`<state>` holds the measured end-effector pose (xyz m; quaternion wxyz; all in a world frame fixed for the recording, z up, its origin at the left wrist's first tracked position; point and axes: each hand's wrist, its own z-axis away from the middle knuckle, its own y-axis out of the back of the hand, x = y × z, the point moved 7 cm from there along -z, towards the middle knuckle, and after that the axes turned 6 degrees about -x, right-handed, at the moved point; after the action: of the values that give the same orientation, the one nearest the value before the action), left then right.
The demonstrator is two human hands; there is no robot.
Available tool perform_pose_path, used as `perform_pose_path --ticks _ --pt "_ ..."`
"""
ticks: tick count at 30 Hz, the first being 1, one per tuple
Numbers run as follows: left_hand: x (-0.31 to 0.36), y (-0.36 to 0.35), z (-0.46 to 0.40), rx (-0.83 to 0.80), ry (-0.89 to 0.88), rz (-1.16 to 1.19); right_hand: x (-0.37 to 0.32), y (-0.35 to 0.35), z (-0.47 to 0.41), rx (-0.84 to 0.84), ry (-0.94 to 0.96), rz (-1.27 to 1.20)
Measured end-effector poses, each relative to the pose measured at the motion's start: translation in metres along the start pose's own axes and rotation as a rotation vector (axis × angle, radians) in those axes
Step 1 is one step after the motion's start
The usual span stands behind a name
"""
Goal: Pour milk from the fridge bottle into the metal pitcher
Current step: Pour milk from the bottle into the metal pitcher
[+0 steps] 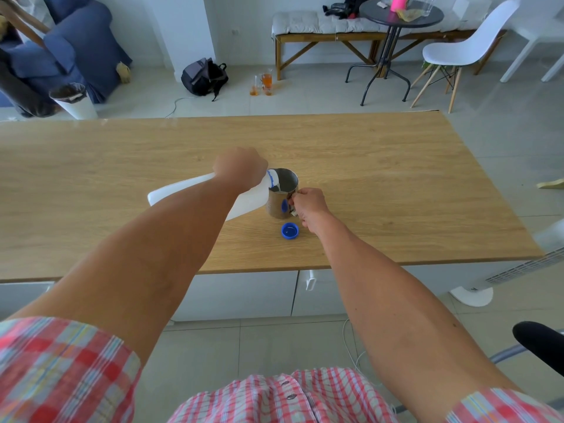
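A blue cap (pixel 289 231) lies open side up on the wooden table (pixel 396 184), just in front of the metal pitcher (pixel 282 193); nothing else crowds it. The left hand (pixel 239 167) is clenched round the white bottle (pixel 183 190), which is tipped nearly flat, base to the left, neck over the pitcher's rim, milk running in. The right hand (pixel 309 206) pinches the pitcher's handle.

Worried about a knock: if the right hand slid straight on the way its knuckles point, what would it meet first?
Probably the metal pitcher; the right hand already has its grip on the handle.
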<state>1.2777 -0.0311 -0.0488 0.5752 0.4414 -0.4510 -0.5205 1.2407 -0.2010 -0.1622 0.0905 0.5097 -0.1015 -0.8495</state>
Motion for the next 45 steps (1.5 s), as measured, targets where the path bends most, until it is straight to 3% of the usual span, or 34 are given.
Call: perform_pose_path --ticks 45 --pt "0.002 -0.001 -0.004 -0.018 0.0 -0.03 0.004 -0.001 -0.01 -0.009 0.006 0.017"
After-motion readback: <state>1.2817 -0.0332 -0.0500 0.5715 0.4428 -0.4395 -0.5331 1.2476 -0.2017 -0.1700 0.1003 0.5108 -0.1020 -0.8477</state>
